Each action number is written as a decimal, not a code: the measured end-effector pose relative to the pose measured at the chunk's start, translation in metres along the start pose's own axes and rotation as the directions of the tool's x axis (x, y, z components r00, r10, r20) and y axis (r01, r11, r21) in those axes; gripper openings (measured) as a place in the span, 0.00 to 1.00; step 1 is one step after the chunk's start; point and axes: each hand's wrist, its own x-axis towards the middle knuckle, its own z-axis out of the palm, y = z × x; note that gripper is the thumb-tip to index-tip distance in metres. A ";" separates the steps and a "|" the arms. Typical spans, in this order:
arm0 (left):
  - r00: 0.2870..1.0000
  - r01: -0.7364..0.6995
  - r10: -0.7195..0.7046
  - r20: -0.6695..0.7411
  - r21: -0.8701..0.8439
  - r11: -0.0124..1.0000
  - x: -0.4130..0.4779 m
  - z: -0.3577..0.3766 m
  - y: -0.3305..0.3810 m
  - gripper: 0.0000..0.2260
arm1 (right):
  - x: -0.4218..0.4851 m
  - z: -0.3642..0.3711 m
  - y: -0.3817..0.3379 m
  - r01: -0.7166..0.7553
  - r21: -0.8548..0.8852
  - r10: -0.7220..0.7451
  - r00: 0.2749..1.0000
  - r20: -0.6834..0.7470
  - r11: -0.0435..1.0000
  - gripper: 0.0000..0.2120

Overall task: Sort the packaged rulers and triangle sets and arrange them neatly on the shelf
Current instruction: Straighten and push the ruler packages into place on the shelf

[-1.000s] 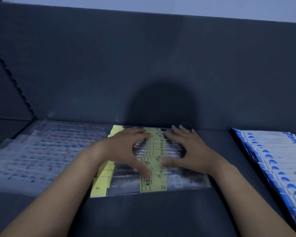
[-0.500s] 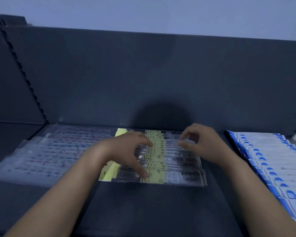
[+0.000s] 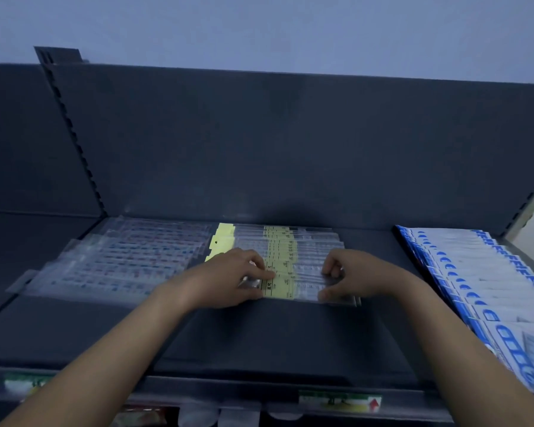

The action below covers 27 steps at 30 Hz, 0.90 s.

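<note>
Both forearms come in from the near edge & converge on the mid row. The left grip (image 3: 235, 278) is palm-down w/ knuckles raised and fingers (image 3: 267, 273) curled, tips pressing the yellow strip of the yellow-label ruler packs (image 3: 285, 257), thumb tucked at the row's near edge. It is clenched on those packs. The right grip (image 3: 349, 278) mirrors it: wrist bent inward, fingers hooked over the top, thumb under at the near edge, pinching the same packs toward their right end.

The packs lie flat in an overlapped row, centre of the shelf (image 3: 275, 340), running near-to-far, w/ the far end close to the back panel (image 3: 290, 149).

Edges/room:
- Left: the clear packs w/ red-blue print (image 3: 130, 260) sit just beside the yellow tabs; can't tell if touching.
- Right: a bare strip of shelf lies btwn the row & the blue-white packs (image 3: 481, 272), which fan along the right side.
- Near: a wide bare band of shelf runs from the row's near edge to the front lip, where a price-tag strip (image 3: 339, 400) sits.
- Far left: a slotted upright (image 3: 74, 134) marks the bay's edge.
</note>
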 end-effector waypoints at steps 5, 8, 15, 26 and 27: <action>0.999 0.005 -0.003 -0.038 0.052 0.999 -0.004 0.006 0.001 0.18 | 0.003 -0.011 -0.018 -0.041 -0.164 0.069 0.984 0.165 0.986 0.20; 0.998 0.001 0.003 -0.067 0.062 0.998 -0.005 0.008 0.001 0.17 | 0.002 -0.016 -0.028 0.014 -0.234 0.055 0.957 0.286 0.972 0.15; 0.985 -0.011 0.012 -0.172 0.009 1.000 -0.013 0.013 0.003 0.17 | -0.002 -0.025 -0.043 0.033 -0.271 0.073 0.926 0.371 0.962 0.13; 0.973 0.045 -0.036 -0.226 0.033 0.998 -0.017 0.016 0.003 0.18 | 0.009 -0.016 -0.019 -0.060 0.045 0.054 0.991 0.121 0.997 0.20; 0.973 0.040 -0.031 -0.228 0.035 0.999 -0.017 0.016 0.003 0.18 | 0.009 -0.015 -0.018 -0.058 0.053 0.052 0.992 0.115 0.997 0.21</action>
